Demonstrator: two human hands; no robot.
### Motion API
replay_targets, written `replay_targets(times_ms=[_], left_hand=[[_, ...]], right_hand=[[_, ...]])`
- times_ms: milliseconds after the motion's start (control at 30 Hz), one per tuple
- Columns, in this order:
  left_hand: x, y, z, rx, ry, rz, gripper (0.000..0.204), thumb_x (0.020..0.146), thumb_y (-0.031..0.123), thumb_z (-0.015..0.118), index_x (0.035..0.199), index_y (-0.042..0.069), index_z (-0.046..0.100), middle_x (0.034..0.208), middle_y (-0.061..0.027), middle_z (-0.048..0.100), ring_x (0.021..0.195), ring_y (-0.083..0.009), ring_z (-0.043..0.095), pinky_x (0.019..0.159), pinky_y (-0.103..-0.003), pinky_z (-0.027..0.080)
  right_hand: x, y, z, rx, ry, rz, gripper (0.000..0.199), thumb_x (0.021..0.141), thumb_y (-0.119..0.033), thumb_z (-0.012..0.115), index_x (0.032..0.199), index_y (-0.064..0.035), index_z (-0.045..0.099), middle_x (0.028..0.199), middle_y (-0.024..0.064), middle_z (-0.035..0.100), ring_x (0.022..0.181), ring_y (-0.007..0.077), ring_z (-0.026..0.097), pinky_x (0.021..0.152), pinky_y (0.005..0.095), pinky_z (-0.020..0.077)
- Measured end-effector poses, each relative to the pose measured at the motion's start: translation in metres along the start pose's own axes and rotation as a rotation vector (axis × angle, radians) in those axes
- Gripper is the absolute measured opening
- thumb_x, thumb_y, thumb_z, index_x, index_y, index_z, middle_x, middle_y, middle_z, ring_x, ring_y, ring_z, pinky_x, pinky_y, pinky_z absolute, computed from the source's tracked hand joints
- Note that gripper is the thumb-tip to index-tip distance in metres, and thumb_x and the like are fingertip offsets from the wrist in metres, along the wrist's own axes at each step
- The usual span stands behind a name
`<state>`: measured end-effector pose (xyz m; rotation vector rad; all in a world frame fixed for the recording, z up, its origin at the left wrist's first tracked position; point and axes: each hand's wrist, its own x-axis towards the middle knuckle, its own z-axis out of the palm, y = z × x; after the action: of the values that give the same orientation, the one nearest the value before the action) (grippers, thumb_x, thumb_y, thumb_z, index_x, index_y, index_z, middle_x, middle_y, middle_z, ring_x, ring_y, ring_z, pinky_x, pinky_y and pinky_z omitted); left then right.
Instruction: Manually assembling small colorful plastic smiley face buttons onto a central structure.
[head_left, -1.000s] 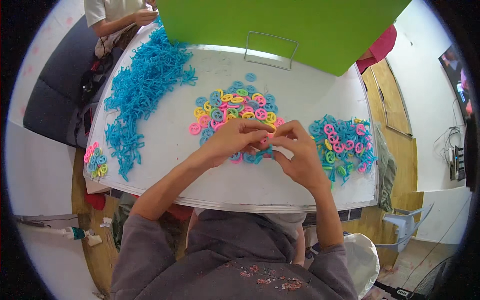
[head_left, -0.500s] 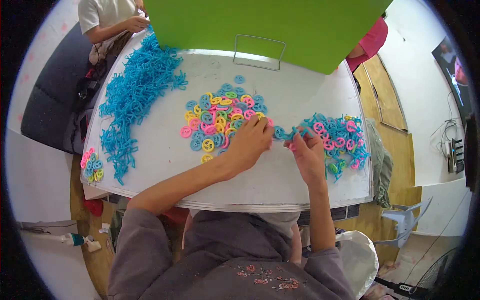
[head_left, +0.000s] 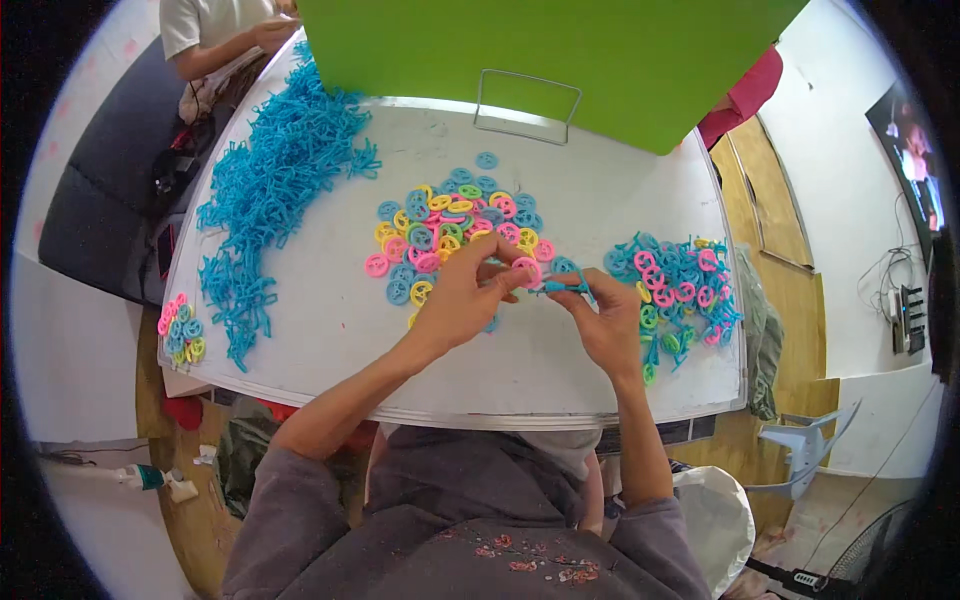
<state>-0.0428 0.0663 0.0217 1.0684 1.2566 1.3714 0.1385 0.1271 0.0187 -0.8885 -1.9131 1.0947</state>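
My left hand (head_left: 462, 300) pinches a small pink plastic wheel (head_left: 527, 268) between thumb and fingers over the near right side of a loose wheel pile. In my right hand (head_left: 610, 325) is a blue forked plastic piece (head_left: 556, 287), its end meeting or almost meeting the pink wheel; whether they are joined I cannot tell. The pile (head_left: 440, 215) holds pink, yellow, green and blue wheels, partly covered by my left hand. Right of my right hand lies a heap of blue pieces with coloured wheels on them (head_left: 690, 290).
A large heap of blue forked pieces (head_left: 280, 140) spreads along the table's left side, with a small wheel cluster (head_left: 183, 330) near the left corner. A green board with a wire handle (head_left: 560, 60) stands at the back. Other people sit at far left (head_left: 215, 45) and far right (head_left: 745, 95).
My left hand has come away from the pile with a pink wheel. My right hand has shifted slightly down and left with the blue piece, so the two hands are closer together.
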Motion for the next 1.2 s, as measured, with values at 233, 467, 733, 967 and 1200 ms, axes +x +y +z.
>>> replay_targets(times_ms=[233, 467, 733, 967, 1200], left_hand=[[0.000, -0.008, -0.002, -0.075, -0.014, 0.026, 0.005, 0.091, 0.002, 0.056, 0.093, 0.001, 0.051, 0.088, -0.0057, 0.059, 0.081, -0.0117, 0.059, 0.073, -0.028, 0.052], [-0.004, -0.005, 0.002, 0.244, 0.056, 0.117, 0.003, 0.091, 0.002, 0.056, 0.093, -0.001, 0.055, 0.083, -0.0073, 0.062, 0.077, -0.0118, 0.061, 0.072, -0.028, 0.052], [-0.008, -0.001, 0.006, 0.124, 0.125, 0.103, 0.024, 0.095, 0.008, 0.054, 0.116, 0.002, 0.064, 0.094, -0.0110, 0.068, 0.081, -0.0136, 0.065, 0.070, -0.027, 0.054], [-0.010, -0.005, 0.012, 0.153, 0.207, 0.178, 0.024, 0.093, 0.000, 0.052, 0.114, 0.000, 0.064, 0.091, -0.0121, 0.069, 0.079, -0.0168, 0.068, 0.072, -0.028, 0.055], [-0.010, -0.015, 0.010, 0.475, 0.274, 0.461, 0.032, 0.078, -0.014, 0.053, 0.104, 0.000, 0.066, 0.090, -0.0164, 0.069, 0.080, -0.0242, 0.070, 0.070, -0.030, 0.055]], right_hand=[[0.002, -0.002, 0.007, -0.079, -0.036, -0.028, 0.015, 0.077, -0.002, 0.071, 0.092, -0.0011, 0.070, 0.078, 0.0039, 0.068, 0.075, 0.0068, 0.058, 0.070, 0.0236, 0.0449], [0.006, -0.006, 0.013, 0.044, -0.081, 0.167, 0.014, 0.081, -0.007, 0.070, 0.092, 0.0013, 0.067, 0.082, 0.0075, 0.070, 0.071, 0.0109, 0.060, 0.066, 0.0270, 0.0477], [0.003, 0.008, 0.024, 0.091, 0.016, 0.167, 0.014, 0.087, -0.007, 0.066, 0.094, 0.0043, 0.064, 0.083, 0.0073, 0.069, 0.073, 0.0089, 0.064, 0.066, 0.0210, 0.0500], [0.003, 0.001, 0.027, 0.362, 0.075, 0.249, 0.015, 0.089, -0.013, 0.066, 0.093, 0.0010, 0.064, 0.082, 0.0065, 0.068, 0.073, 0.0092, 0.063, 0.068, 0.0231, 0.0502], [-0.001, 0.009, 0.028, 0.739, -0.002, 0.535, 0.015, 0.092, -0.018, 0.063, 0.096, -0.0033, 0.063, 0.086, 0.0042, 0.067, 0.077, 0.0106, 0.063, 0.070, 0.0249, 0.0513]])
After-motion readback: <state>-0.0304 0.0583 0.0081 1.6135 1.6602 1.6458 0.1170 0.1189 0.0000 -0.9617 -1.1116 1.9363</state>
